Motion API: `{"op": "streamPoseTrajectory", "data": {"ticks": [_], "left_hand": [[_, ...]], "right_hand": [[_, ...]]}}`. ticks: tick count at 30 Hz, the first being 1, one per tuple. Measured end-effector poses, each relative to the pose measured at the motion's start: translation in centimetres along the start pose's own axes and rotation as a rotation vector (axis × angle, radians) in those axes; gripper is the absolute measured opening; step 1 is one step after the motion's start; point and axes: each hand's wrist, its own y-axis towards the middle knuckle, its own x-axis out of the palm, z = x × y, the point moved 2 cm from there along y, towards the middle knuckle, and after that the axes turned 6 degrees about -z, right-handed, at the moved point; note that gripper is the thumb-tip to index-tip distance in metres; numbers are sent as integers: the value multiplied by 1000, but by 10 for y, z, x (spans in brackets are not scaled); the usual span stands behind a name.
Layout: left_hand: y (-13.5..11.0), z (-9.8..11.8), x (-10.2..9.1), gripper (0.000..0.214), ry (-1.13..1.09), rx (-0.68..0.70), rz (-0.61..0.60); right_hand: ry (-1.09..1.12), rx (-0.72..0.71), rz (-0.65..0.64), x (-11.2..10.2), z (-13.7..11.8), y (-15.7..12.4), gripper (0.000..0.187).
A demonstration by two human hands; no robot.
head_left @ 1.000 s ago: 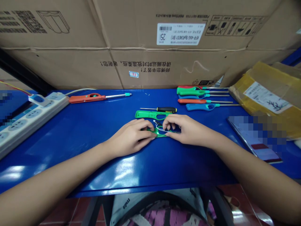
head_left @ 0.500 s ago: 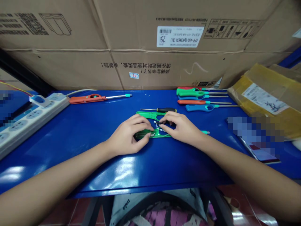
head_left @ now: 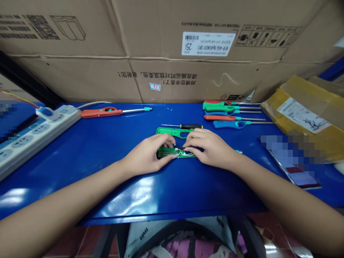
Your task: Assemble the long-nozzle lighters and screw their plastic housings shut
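An opened green lighter body (head_left: 172, 153) with thin white wires showing lies on the blue table (head_left: 94, 150). My left hand (head_left: 147, 156) curls round its left end, fingers closed on it. My right hand (head_left: 212, 147) presses on its right part, fingertips pinched at the wires; the metal nozzle tip pokes out past my wrist. Just behind lies a separate green shell half (head_left: 172, 131) and a small black-handled screwdriver (head_left: 188, 126).
Several long lighters (head_left: 228, 114), red, green and blue, lie at the back right, and one orange lighter (head_left: 107, 111) at the back left. A white power strip (head_left: 32, 134) runs along the left. Cardboard boxes (head_left: 172, 53) wall the back; a yellow-taped parcel (head_left: 306, 111) sits right.
Both hands have turned and shifted the green lighter body slightly; it now lies flatter and straighter, with my fingers closer together over the wires.
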Motion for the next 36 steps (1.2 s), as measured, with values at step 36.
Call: {"op": "streamPoseTrajectory", "data": {"ticks": [36], "left_hand": [[1,2,2,26,201,216,-96]], "right_hand": [[335,189,-21,-19,6,-1,10]]}}
